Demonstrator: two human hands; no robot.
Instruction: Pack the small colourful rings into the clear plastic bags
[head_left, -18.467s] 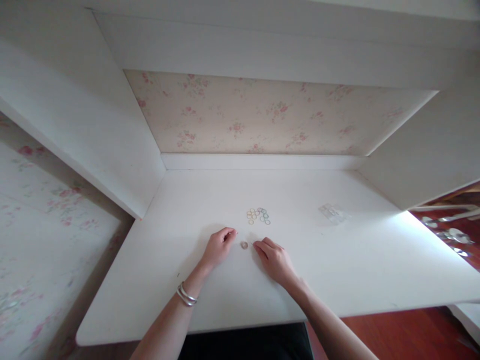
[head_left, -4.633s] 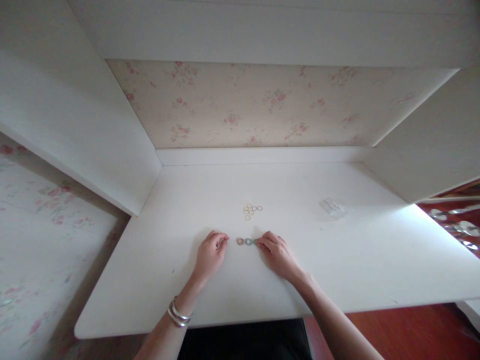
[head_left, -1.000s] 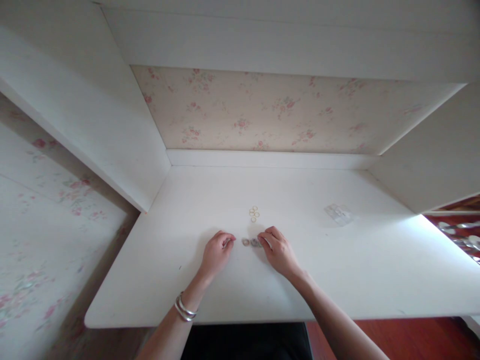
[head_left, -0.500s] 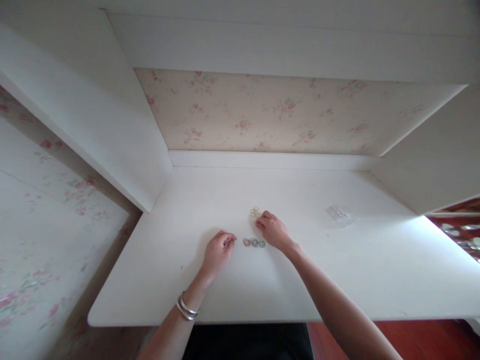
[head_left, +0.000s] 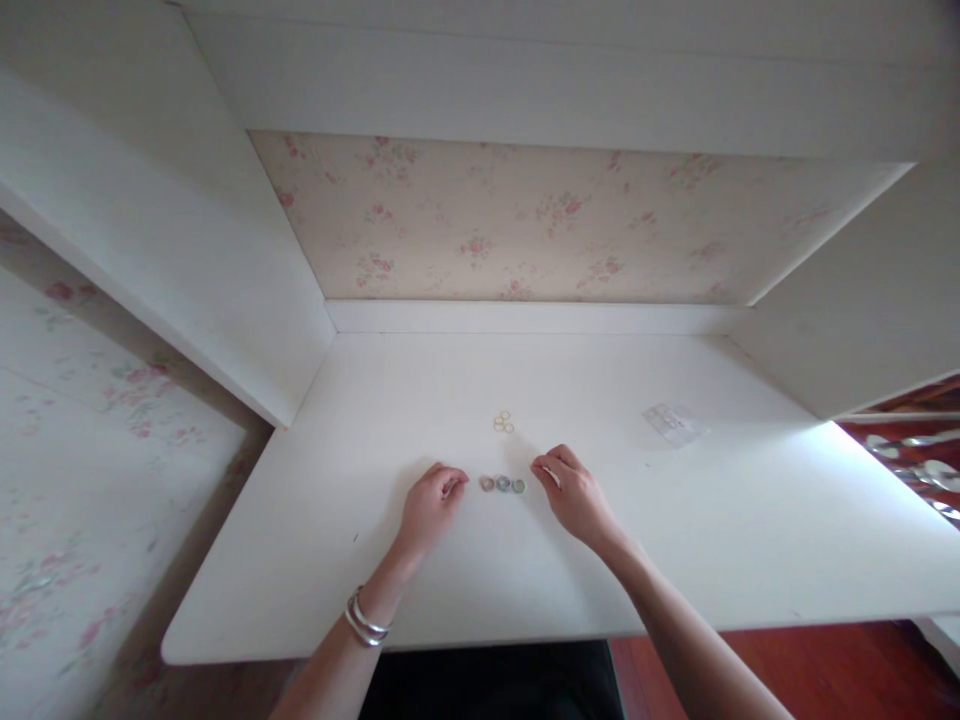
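Note:
Three small rings lie in a row on the white desk: a pinkish one (head_left: 487, 484), a greyish-blue one (head_left: 504, 484) and a greenish one (head_left: 519, 486). Just left of the row rests my left hand (head_left: 433, 505), thumb and fingertips pinched together. On the other side, my right hand (head_left: 576, 492) is also pinched, close to the greenish ring but apart from it. Whatever either pinch may hold is too small to make out. Behind the row, several thin gold-coloured rings (head_left: 503, 423) lie clustered, touched by neither hand.
A clear plastic bag (head_left: 675, 425) lies flat on the desk (head_left: 420, 380) to the right. A side panel (head_left: 255, 340) rises at the left, and a low ledge (head_left: 540, 318) runs along the back. A small dark mark (head_left: 355, 538) shows at the left.
My right hand has drawn back from the gold-coloured rings, towards me and slightly right, leaving them uncovered. My left hand keeps its pinch beside the row. The view has shifted slightly.

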